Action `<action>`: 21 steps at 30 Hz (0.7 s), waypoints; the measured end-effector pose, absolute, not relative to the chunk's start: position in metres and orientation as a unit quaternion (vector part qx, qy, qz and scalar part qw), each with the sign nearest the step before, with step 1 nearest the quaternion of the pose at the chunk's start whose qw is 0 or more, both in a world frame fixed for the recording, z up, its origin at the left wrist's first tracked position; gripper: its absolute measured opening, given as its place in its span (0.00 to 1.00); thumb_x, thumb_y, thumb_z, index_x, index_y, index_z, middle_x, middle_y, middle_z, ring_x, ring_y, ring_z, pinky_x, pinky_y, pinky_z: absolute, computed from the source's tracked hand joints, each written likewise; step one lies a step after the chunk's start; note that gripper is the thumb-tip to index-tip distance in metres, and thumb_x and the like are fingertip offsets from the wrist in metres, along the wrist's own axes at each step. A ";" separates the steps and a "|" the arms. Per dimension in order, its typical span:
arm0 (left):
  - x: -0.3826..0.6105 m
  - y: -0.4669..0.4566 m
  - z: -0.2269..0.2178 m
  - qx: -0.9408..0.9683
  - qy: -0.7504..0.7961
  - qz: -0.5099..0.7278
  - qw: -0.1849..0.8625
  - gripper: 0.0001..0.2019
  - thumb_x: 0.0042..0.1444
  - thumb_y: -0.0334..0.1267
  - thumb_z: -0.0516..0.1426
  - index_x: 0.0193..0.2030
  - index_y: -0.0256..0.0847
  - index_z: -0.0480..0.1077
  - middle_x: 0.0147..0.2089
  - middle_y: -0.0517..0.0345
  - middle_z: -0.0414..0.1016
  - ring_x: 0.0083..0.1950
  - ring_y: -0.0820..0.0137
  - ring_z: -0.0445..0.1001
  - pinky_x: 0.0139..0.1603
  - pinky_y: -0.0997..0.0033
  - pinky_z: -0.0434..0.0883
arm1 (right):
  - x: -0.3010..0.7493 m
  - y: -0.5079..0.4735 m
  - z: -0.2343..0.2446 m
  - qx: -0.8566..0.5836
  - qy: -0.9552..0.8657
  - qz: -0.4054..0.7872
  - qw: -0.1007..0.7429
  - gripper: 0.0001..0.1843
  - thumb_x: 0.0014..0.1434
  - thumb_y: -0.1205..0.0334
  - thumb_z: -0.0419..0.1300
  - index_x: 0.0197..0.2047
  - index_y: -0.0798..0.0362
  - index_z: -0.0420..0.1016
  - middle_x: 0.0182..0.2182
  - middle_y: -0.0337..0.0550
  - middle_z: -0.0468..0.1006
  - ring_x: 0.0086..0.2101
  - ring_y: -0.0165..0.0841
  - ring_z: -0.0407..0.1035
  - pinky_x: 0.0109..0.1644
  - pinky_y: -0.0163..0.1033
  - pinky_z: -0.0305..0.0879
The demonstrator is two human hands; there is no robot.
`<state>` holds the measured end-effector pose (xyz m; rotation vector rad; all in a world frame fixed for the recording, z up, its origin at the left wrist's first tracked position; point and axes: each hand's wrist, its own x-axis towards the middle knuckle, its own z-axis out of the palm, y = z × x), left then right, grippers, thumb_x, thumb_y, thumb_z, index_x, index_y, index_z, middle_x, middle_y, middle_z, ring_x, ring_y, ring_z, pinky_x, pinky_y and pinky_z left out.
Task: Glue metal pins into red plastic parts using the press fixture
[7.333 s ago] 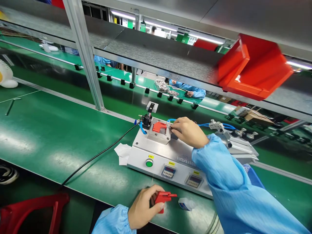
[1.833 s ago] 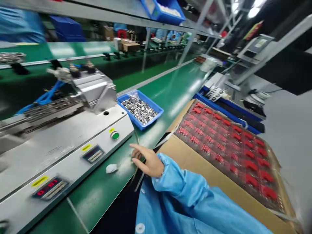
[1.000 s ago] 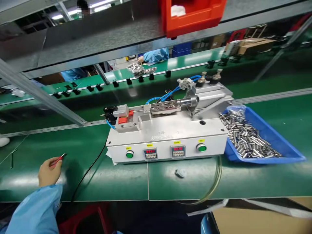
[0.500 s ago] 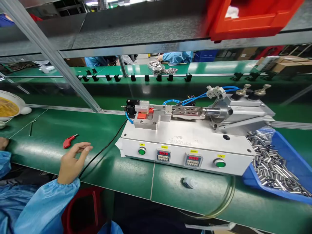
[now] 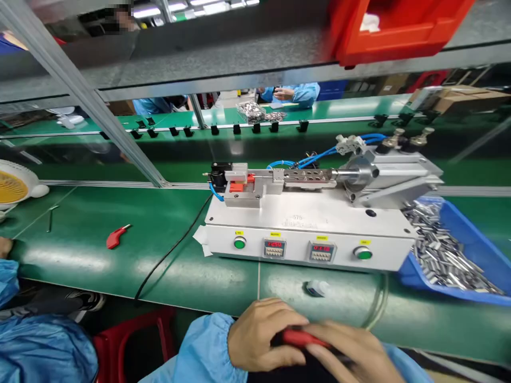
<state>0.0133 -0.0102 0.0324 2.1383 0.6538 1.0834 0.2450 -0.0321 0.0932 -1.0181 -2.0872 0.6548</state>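
My left hand (image 5: 259,335) and my right hand (image 5: 351,356) meet at the bottom edge, in front of the green belt. Both are closed on one small red plastic part (image 5: 299,338), which is blurred and half covered by fingers. Beyond them stands a grey bench machine (image 5: 307,223) with two green buttons and two red digit displays. Another red part (image 5: 236,186) sits clamped in its fixture at the left end. A third red part (image 5: 114,239) lies loose on the belt, far left of my hands.
A blue tray (image 5: 459,250) of several metal pins sits right of the machine. A small white object (image 5: 317,288) lies before it. A fan (image 5: 11,186), a co-worker's blue sleeve (image 5: 40,340) and a red stool (image 5: 131,340) are at left. A red bin (image 5: 391,26) hangs overhead.
My left hand has left the red part on the belt and drawn back to the front centre. My right hand has come into view, and both now grip another red part.
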 end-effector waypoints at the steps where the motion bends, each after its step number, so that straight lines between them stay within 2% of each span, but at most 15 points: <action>1: 0.013 -0.013 0.031 0.801 0.260 0.412 0.347 0.23 0.72 0.57 0.54 0.56 0.38 0.73 0.40 0.47 0.82 0.37 0.63 0.80 0.41 0.66 0.77 | 0.234 -0.032 0.091 -0.381 -0.810 0.273 0.353 0.10 0.75 0.59 0.59 0.51 0.45 0.83 0.33 0.38 0.84 0.30 0.29 0.79 0.33 0.29 0.75; 5: -0.003 -0.024 0.020 0.689 0.365 0.389 0.490 0.18 0.72 0.54 0.57 0.44 0.40 0.74 0.32 0.55 0.80 0.31 0.68 0.77 0.35 0.71 0.73 | 0.216 -0.035 0.085 -0.414 -0.784 0.220 0.408 0.06 0.72 0.65 0.61 0.48 0.51 0.81 0.31 0.43 0.83 0.28 0.31 0.77 0.34 0.34 0.74; 8: -0.010 -0.028 0.006 0.540 0.430 0.381 0.615 0.20 0.72 0.57 0.55 0.41 0.40 0.70 0.28 0.60 0.77 0.19 0.76 0.66 0.21 0.78 0.64 | 0.227 -0.039 0.078 -0.494 -0.711 0.142 0.481 0.05 0.68 0.67 0.65 0.47 0.50 0.79 0.28 0.40 0.78 0.28 0.32 0.73 0.35 0.37 0.73; 10: -0.007 -0.029 -0.002 0.469 0.441 0.381 0.663 0.23 0.69 0.61 0.57 0.41 0.40 0.68 0.28 0.60 0.77 0.16 0.78 0.62 0.16 0.80 0.59 | 0.238 -0.038 0.067 -0.547 -0.661 0.115 0.500 0.09 0.66 0.65 0.68 0.49 0.49 0.78 0.29 0.39 0.75 0.29 0.33 0.71 0.36 0.39 0.73; 13: -0.001 -0.026 -0.006 0.435 0.433 0.390 0.686 0.24 0.65 0.62 0.61 0.43 0.39 0.69 0.32 0.57 0.79 0.20 0.76 0.68 0.19 0.78 0.66 | 0.247 -0.031 0.046 -0.599 -0.643 0.143 0.456 0.15 0.65 0.59 0.68 0.54 0.50 0.77 0.36 0.43 0.75 0.32 0.35 0.71 0.37 0.42 0.74; 16: -0.001 -0.022 -0.004 0.438 0.421 0.389 0.692 0.23 0.64 0.58 0.64 0.49 0.39 0.72 0.37 0.54 0.81 0.28 0.72 0.75 0.29 0.73 0.75 | 0.246 -0.023 0.029 -0.597 -0.653 0.192 0.424 0.11 0.67 0.57 0.66 0.51 0.50 0.79 0.41 0.47 0.77 0.37 0.37 0.73 0.39 0.42 0.75; 18: -0.003 -0.021 -0.002 0.444 0.416 0.379 0.697 0.22 0.64 0.56 0.65 0.50 0.38 0.74 0.38 0.53 0.81 0.31 0.71 0.76 0.34 0.71 0.76 | 0.242 -0.021 0.026 -0.585 -0.649 0.226 0.430 0.08 0.68 0.57 0.64 0.47 0.50 0.79 0.45 0.50 0.79 0.44 0.40 0.76 0.45 0.43 0.76; 21: -0.004 -0.019 0.000 0.461 0.414 0.365 0.695 0.20 0.62 0.55 0.67 0.46 0.38 0.76 0.36 0.54 0.80 0.35 0.69 0.77 0.37 0.71 0.75 | 0.236 -0.021 0.032 -0.558 -0.625 0.314 0.447 0.09 0.69 0.55 0.62 0.49 0.49 0.75 0.50 0.51 0.81 0.51 0.43 0.77 0.54 0.47 0.76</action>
